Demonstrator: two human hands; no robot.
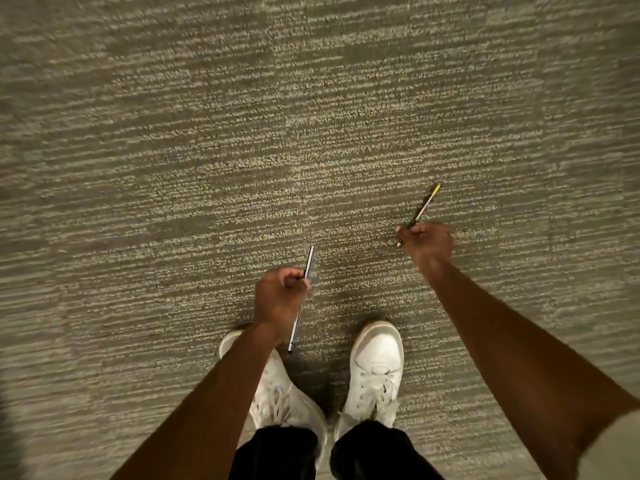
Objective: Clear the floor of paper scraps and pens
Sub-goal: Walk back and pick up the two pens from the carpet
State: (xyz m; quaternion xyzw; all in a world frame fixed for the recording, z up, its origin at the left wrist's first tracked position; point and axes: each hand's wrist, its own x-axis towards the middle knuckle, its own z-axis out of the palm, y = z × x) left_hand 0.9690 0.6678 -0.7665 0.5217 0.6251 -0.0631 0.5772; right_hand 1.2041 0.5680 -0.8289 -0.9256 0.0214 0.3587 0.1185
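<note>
I look straight down at a grey-beige carpet point(242, 133). My left hand point(277, 296) grips a slim silver pen point(309, 263) around its middle, one end pointing forward and the dark tip hanging down above my left shoe. My right hand point(427, 242) pinches a dark pencil with a yellow end point(425, 206), which slants away to the upper right. Both hands hover above the floor. No paper scraps show in this view.
My two white sneakers point(375, 372) stand on the carpet at the bottom centre, below dark trouser legs point(277, 452). The carpet stretches out on all sides. A dark shadow lies at the lower left edge.
</note>
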